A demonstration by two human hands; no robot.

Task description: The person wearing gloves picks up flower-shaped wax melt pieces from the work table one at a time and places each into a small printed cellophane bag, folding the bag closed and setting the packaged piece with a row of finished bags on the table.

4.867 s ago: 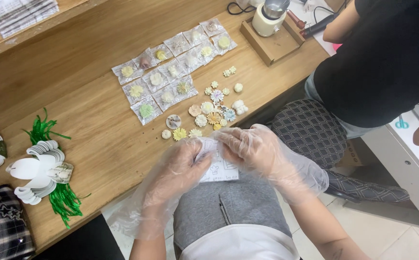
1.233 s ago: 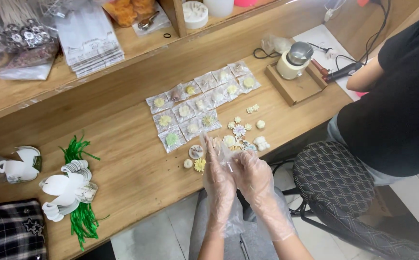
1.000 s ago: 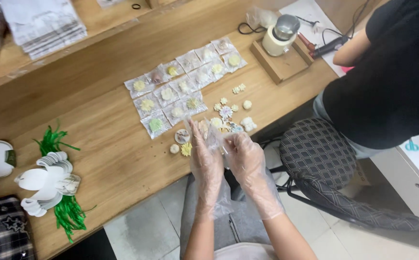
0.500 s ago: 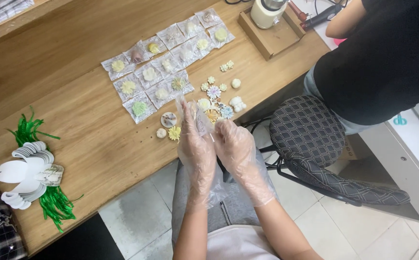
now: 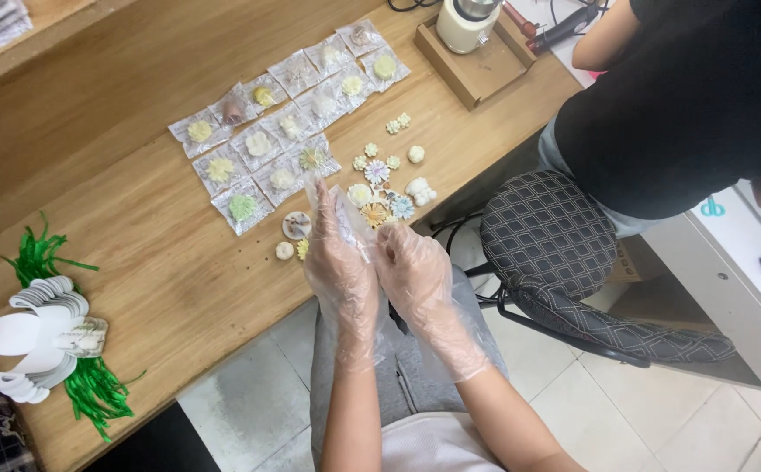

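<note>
Both my hands wear loose clear plastic gloves and meet at the table's front edge. My left hand (image 5: 341,267) has its fingers stretched up along a small clear plastic bag (image 5: 348,216). My right hand (image 5: 415,280) pinches the same bag's lower edge beside it. Just beyond the fingertips, loose small flower-shaped pieces (image 5: 380,183) in cream, yellow and blue lie on the wooden table (image 5: 136,218). Further back, several more of these pieces lie in rows, each sealed in a clear packet (image 5: 280,140).
White paper tags with green ribbon (image 5: 48,336) lie at the left. A wooden tray with a cream jar (image 5: 477,48) stands at the back right. A person in a black top (image 5: 695,96) sits on a patterned chair (image 5: 546,232) close on my right.
My hands have risen from over my lap to the table edge by the loose flower pieces, still together on the bag. The view has shifted about.
</note>
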